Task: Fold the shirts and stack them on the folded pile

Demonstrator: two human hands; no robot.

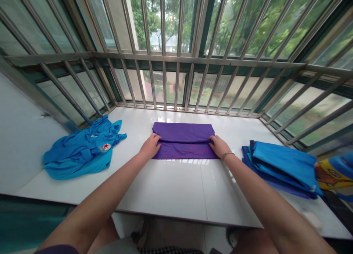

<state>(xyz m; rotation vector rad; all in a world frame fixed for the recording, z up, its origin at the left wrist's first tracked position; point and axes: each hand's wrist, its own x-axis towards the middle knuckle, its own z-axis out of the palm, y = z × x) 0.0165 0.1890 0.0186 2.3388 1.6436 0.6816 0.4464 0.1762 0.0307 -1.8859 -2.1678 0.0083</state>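
Note:
A purple cloth (183, 132), folded into a wide flat strip, lies on the white tiled sill in front of me. A folded edge runs across its middle, and the nearer part has a slightly redder sheen. At the left end of that edge, my left hand (151, 145) pinches the fabric between thumb and fingers. My right hand (219, 146), with a bracelet (227, 154) at its wrist, pinches the right end the same way. Whether the cloth is a shirt or another garment, I cannot tell.
On the left lies a crumpled blue garment (82, 147) with a red and white badge. A stack of folded blue clothes (284, 165) sits at the right, beside a yellow and blue object (335, 173). Metal window bars (178, 85) stand behind the sill (165, 188).

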